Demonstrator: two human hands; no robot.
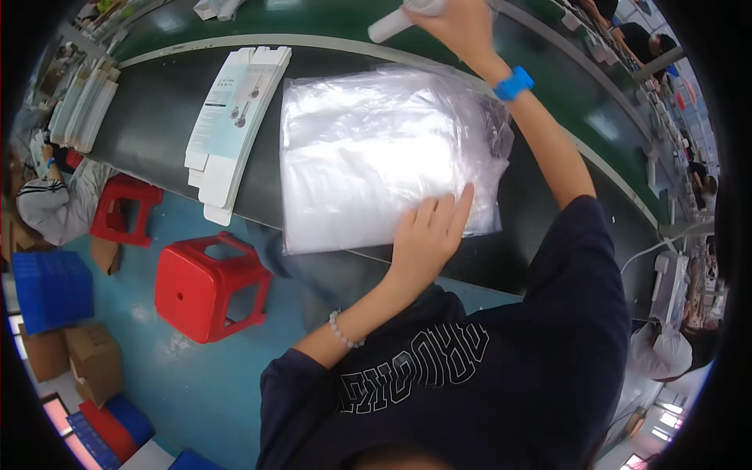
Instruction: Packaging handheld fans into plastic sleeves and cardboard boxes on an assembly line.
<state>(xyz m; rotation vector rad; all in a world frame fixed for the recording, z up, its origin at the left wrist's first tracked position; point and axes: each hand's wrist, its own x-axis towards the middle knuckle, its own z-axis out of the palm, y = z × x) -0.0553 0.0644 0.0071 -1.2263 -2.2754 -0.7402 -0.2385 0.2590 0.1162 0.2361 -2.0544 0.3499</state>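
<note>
A thick stack of clear plastic bags lies on the dark worktable in front of me, glossy under the light. My left hand rests flat on the near right part of the stack, fingers stretched and apart. Beyond the far edge of the stack, my right hand is closed around a white item with a tube-shaped end. The upper part of that item is cut off by the picture's edge, so its kind cannot be made out. To the left of the bags sits a pile of flattened printed cartons.
A green conveyor belt runs along the table's far side. More folded cartons stand at the far left, near a seated person. Red stools, a blue crate and a cardboard box are on the floor.
</note>
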